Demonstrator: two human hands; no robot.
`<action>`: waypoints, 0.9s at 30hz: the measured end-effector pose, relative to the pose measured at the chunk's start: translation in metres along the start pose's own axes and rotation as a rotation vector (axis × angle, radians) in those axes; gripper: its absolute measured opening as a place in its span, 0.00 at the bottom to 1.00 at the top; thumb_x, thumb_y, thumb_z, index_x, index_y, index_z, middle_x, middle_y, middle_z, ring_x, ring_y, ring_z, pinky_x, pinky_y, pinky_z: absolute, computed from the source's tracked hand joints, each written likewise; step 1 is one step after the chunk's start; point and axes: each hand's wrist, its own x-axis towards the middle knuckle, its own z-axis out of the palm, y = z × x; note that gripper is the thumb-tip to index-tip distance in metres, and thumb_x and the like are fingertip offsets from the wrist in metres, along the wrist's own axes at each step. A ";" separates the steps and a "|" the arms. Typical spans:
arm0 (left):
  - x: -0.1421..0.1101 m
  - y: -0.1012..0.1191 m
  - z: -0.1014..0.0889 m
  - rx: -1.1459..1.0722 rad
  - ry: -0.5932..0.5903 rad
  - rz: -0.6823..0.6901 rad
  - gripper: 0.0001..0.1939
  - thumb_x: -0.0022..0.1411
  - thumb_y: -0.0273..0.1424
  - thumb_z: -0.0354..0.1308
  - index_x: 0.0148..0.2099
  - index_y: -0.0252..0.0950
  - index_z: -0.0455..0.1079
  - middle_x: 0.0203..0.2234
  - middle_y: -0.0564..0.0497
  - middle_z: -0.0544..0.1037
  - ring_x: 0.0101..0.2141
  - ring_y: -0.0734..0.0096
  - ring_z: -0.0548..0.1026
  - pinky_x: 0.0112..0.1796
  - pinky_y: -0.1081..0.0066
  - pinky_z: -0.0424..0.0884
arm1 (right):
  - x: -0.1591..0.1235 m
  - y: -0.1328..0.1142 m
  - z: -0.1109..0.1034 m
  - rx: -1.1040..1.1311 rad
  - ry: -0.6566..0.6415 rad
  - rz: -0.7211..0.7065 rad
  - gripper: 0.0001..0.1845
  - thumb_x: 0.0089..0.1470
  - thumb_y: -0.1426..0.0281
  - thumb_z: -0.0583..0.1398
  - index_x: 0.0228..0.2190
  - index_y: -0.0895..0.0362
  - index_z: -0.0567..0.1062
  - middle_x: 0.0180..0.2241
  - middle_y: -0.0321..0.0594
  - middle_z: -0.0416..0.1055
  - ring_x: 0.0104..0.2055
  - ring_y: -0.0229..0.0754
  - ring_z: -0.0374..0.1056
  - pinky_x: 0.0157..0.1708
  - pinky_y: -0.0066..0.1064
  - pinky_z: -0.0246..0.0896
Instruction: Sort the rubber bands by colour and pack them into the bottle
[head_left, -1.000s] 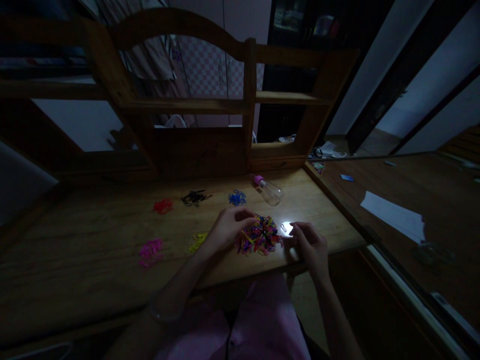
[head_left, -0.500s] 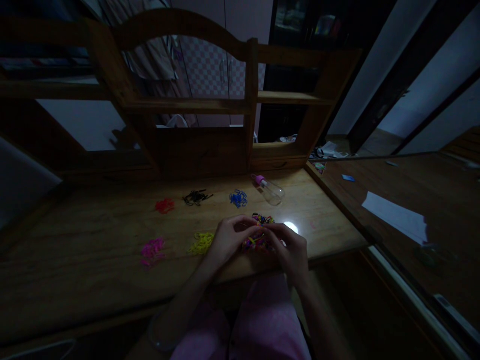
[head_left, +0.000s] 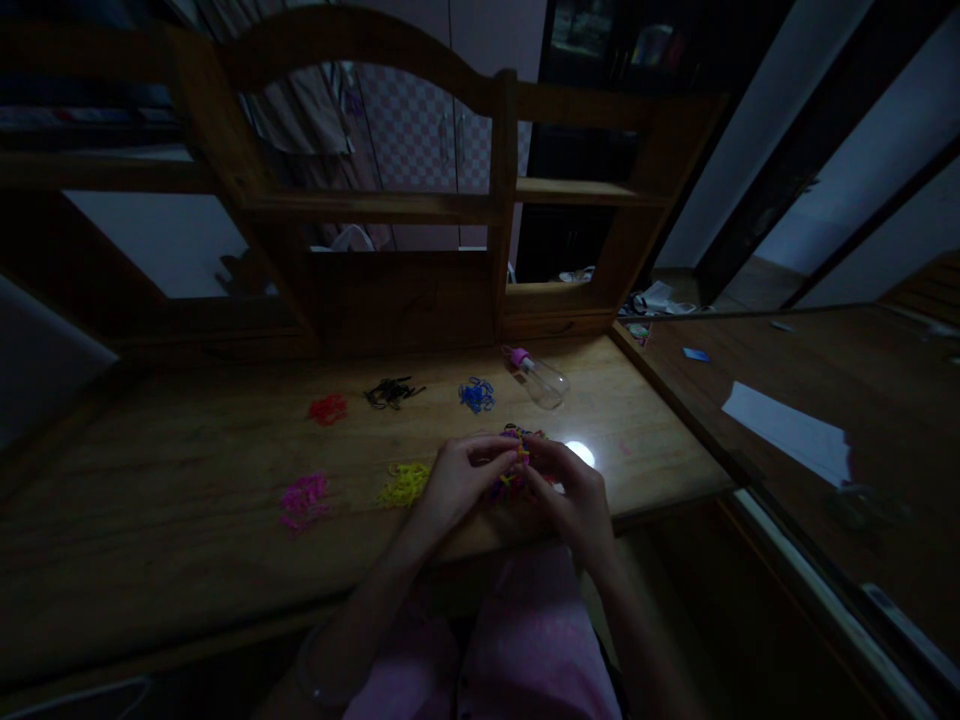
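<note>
A mixed heap of small coloured rubber bands [head_left: 517, 462] lies near the front edge of the wooden desk [head_left: 187, 520]. My left hand [head_left: 459, 478] and my right hand [head_left: 574, 500] meet over the heap, fingers curled and pinching into the bands. Both hands cover most of the heap. Sorted little piles lie to the left and behind: yellow [head_left: 403, 484], pink [head_left: 304, 497], red [head_left: 328, 408], black [head_left: 391, 392] and blue [head_left: 476, 395].
A clear small bottle with a pink cap [head_left: 538, 378] lies on its side behind the heap. A bright light spot [head_left: 579, 453] shines on the desk beside my right hand. A wooden shelf unit [head_left: 420, 210] rises at the desk's back. White paper [head_left: 787, 432] lies lower right.
My right hand moved left from the desk's bright spot onto the mixed heap, joining the left hand. The two hands now pinch together over the bands.
</note>
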 end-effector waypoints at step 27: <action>-0.006 0.013 0.001 0.054 -0.018 0.059 0.08 0.55 0.32 0.64 0.36 0.35 0.74 0.32 0.50 0.79 0.34 0.68 0.78 0.39 0.69 0.74 | 0.001 -0.004 -0.009 0.185 -0.042 0.106 0.07 0.54 0.66 0.64 0.35 0.54 0.77 0.35 0.39 0.77 0.38 0.42 0.74 0.41 0.32 0.69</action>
